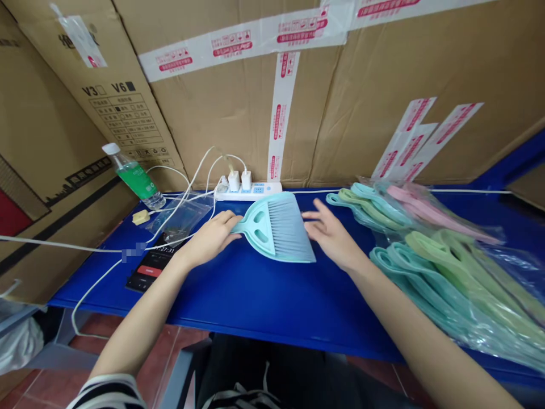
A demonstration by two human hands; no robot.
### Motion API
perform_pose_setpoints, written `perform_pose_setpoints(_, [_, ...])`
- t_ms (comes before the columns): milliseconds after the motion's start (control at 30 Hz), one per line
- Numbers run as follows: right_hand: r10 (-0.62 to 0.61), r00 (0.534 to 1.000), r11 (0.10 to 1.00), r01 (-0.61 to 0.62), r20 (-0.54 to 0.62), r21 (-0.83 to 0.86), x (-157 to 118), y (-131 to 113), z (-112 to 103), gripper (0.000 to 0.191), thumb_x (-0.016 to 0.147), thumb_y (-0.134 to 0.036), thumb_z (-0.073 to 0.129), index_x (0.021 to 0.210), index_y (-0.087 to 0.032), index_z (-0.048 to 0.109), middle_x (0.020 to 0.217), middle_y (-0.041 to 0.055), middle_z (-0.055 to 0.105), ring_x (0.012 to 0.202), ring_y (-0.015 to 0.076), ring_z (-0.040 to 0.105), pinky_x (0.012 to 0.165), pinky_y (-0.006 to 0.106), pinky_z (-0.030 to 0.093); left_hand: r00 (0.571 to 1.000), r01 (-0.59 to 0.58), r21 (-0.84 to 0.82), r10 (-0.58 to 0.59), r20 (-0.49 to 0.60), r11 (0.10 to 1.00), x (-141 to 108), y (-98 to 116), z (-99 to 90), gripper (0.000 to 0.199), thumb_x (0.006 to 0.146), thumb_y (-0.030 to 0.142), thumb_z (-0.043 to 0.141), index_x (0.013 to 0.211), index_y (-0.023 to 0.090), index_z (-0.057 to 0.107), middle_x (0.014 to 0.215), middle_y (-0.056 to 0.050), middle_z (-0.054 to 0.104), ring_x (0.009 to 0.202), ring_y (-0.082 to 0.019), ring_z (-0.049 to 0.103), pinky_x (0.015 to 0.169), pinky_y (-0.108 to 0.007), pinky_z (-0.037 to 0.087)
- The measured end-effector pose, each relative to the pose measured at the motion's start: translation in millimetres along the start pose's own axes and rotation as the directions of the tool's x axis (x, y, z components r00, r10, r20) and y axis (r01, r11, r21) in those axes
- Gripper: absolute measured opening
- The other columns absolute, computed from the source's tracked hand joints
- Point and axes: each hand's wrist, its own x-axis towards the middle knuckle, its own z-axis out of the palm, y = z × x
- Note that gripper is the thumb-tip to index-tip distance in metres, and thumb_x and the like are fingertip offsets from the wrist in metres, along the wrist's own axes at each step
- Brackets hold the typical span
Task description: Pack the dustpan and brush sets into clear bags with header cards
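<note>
Your left hand (218,236) holds a teal brush and dustpan (286,230) by the handle
They are over the blue table (264,307), before the white power strip (251,195); your right hand (331,234), fingers loosely parted, is at the wide edge, contact unclear

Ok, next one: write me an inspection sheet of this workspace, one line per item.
Surface: blue tabletop, things along its back and both sides.
Job's things: teal dustpan-and-brush set; bagged items in teal, green and pink at the right.
Clutter: bottle, clear plastic bag, phone partly hidden by the left forearm.
Hands: left hand closed on the set's handle; right hand open beside the bristles, contact unclear.
Cables: white cables across the left side, some from the power strip.
Surroundings: taped cardboard behind, reddish tiled floor below.
</note>
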Motion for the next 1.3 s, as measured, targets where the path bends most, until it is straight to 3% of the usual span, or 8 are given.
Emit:
perform_pose_setpoints(100, [-0.392, 0.918, 0.871, 0.353, -0.052, -0.343, -11.6, -16.2, 4.9, 0.026, 0.09, -0.032, 0.052, 0.112, -0.025, 0.064, 0.112, 0.0097, 0.06, 0.11, 0.026, 0.054, 0.098, 0.048, 0.043, 0.996, -0.039, -0.029, 0.037, -0.086, 0.999, -5.3, 3.5, 3.6, 0.031, 0.099, 0.033, 0.042, 0.122, 0.015, 0.053, 0.11, -0.011, 0.062, 0.105, -0.024, 0.061, 0.091, -0.039, 0.053])
perform_pose_setpoints(200, [-0.468, 0.825, 0.629, 0.564, 0.318, -0.535, -29.4, -22.7, 23.6, 0.02, 0.096, -0.028, 0.05, 0.088, -0.021, 0.067, 0.089, 0.0062, 0.062, 0.091, 0.0227, 0.056, 0.084, 0.041, 0.048, 0.991, -0.072, -0.06, 0.064, -0.114, 0.996, -8.8, 11.2, 6.0, 0.031, 0.1, 0.034, 0.04, 0.121, 0.015, 0.054, 0.109, -0.01, 0.062, 0.102, -0.023, 0.062, 0.089, -0.038, 0.054])
perform_pose_setpoints(300, [-0.381, 0.831, 0.527, 0.556, 0.406, -0.643, -39.0, -17.5, 40.4, 0.017, 0.09, -0.03, 0.062, 0.078, -0.018, 0.065, 0.083, 0.0055, 0.058, 0.085, 0.0218, 0.054, 0.076, 0.036, 0.047, 0.991, -0.085, -0.083, 0.076, -0.111, 0.993, -7.6, 17.8, 6.7, 0.032, 0.1, 0.035, 0.04, 0.121, 0.015, 0.054, 0.109, -0.011, 0.063, 0.1, -0.024, 0.062, 0.087, -0.039, 0.055])
perform_pose_setpoints(533, [-0.318, 0.884, 0.502, 0.464, 0.343, -0.73, -39.0, -20.5, 39.5, 0.031, 0.075, -0.035, 0.078, 0.06, -0.019, 0.056, 0.073, 0.001, 0.05, 0.074, 0.0187, 0.052, 0.065, 0.029, 0.042, 0.988, -0.136, -0.091, 0.129, -0.079, 0.987, -1.7, 22.5, 5.3, 0.032, 0.098, 0.035, 0.044, 0.121, 0.016, 0.056, 0.108, -0.01, 0.065, 0.101, -0.023, 0.063, 0.087, -0.038, 0.055])
perform_pose_setpoints(700, [-0.367, 0.882, 0.288, 0.41, 0.296, -0.865, -44.7, -29.2, 25.1, 0.016, 0.083, -0.03, 0.069, 0.072, -0.019, 0.066, 0.079, 0.0059, 0.056, 0.076, 0.021, 0.055, 0.063, 0.03, 0.041, 0.987, -0.111, -0.07, 0.101, -0.129, 0.991, 16.5, 7.9, -4.1, 0.031, 0.096, 0.031, 0.05, 0.122, 0.016, 0.058, 0.109, -0.011, 0.066, 0.103, -0.024, 0.064, 0.091, -0.039, 0.053])
perform_pose_setpoints(833, [-0.336, 0.912, 0.171, 0.306, 0.237, -0.936, -45.2, -33.3, 15.1, 0.029, 0.094, -0.033, 0.052, 0.077, -0.017, 0.069, 0.079, 0.01, 0.061, 0.077, 0.0225, 0.058, 0.059, 0.03, 0.04, 0.982, -0.108, -0.12, 0.087, -0.17, 0.987, 57.9, -9.1, -10.8, 0.03, 0.092, 0.029, 0.058, 0.119, 0.016, 0.062, 0.113, -0.011, 0.066, 0.107, -0.025, 0.062, 0.093, -0.041, 0.051])
perform_pose_setpoints(1067, [-0.16, 0.952, 0.193, 0.29, 0.261, -0.937, -48.4, -43.9, 17.7, 0.034, 0.097, -0.026, 0.04, 0.083, -0.015, 0.069, 0.084, 0.0118, 0.066, 0.087, 0.0242, 0.062, 0.065, 0.031, 0.044, 0.986, -0.145, -0.144, 0.13, -0.108, 0.979, 142.3, -13.5, 11.0, 0.024, 0.089, 0.022, 0.062, 0.112, 0.017, 0.067, 0.11, -0.01, 0.069, 0.105, -0.023, 0.063, 0.093, -0.04, 0.05])
perform_pose_setpoints(1300, [-0.038, 0.921, 0.232, 0.386, 0.388, -0.893, -51.6, -39.3, 25.2, 0.029, 0.096, -0.024, 0.043, 0.09, -0.015, 0.07, 0.09, 0.0134, 0.067, 0.093, 0.0263, 0.062, 0.069, 0.033, 0.049, 0.995, -0.088, -0.099, 0.082, -0.065, 0.991, 177.7, -14.7, 35.9, 0.026, 0.088, 0.02, 0.061, 0.114, 0.016, 0.066, 0.109, -0.01, 0.069, 0.104, -0.023, 0.063, 0.091, -0.037, 0.051])
